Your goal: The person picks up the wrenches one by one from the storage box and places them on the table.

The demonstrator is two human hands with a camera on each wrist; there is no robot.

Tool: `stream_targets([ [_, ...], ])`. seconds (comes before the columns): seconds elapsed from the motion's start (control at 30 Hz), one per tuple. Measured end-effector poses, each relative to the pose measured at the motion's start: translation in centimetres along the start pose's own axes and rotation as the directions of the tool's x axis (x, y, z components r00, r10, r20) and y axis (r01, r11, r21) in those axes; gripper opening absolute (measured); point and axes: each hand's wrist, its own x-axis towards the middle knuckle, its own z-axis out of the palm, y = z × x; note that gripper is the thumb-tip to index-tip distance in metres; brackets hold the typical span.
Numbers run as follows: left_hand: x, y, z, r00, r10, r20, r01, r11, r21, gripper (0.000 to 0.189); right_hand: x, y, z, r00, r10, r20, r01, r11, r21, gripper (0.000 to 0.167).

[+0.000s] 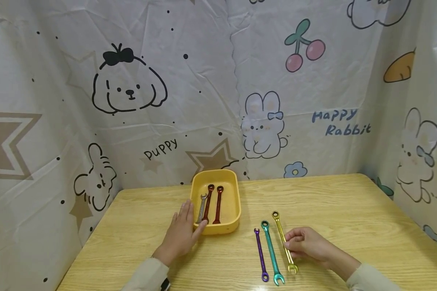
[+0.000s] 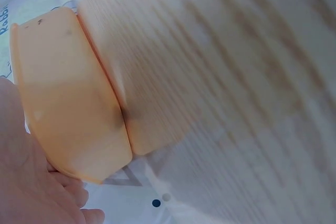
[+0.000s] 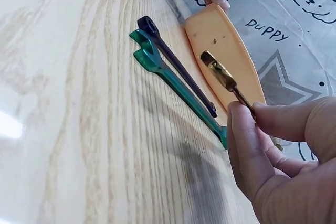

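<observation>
Right hand (image 1: 307,244) now, and it has the gold wrench (image 1: 281,232)! A pinch, that's the grip: thumb against curled fingers, closed round the shaft, with the wrench sticking out beyond both sides of my fingertips. Its long axis runs away from me with a slight lean to the left; the ring end points off ahead of my right hand, the forked end comes back toward me. Just left of that hand lies the turquoise wrench (image 1: 271,250), almost parallel, ring far and fork near. One further left, on the table (image 1: 149,220), the purple wrench (image 1: 260,252) lies the other way round, fork far, ring near.

Over to my left hand (image 1: 180,234): fingers straight, laid flat along the left wall of the yellow tray (image 1: 218,229), thumb spread by the near corner, gripping nothing. Inside the tray, to the right of those fingers, a silver wrench (image 1: 201,209) sits beside a red wrench (image 1: 208,203), and a second red wrench (image 1: 218,205) lies farther right, ring ends of both reds pointing away from me. Beyond both hands hangs the printed cloth (image 1: 204,81).
</observation>
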Motion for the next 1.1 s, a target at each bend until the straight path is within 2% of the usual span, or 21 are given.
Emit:
stream_targets([
  [0.5, 0.0, 0.0, 0.0, 1.000, 0.001, 0.005, -0.001, 1.000, 0.008, 0.086, -0.5, 0.7, 0.5, 0.999, 0.019, -0.045, -0.022, 0.997, -0.077, 0.028],
  [0.9, 0.2, -0.2, 0.1, 1.000, -0.001, 0.007, 0.001, 1.000, 0.006, 0.088, -0.4, 1.1, 1.4, 0.991, 0.038, -0.125, -0.052, 0.993, -0.110, 0.026],
  [1.1, 0.1, -0.1, 0.1, 1.000, 0.007, 0.007, -0.007, 1.000, -0.015, 0.086, -0.2, 1.1, 1.3, 0.992, 0.040, -0.121, -0.055, 0.990, -0.128, 0.026],
])
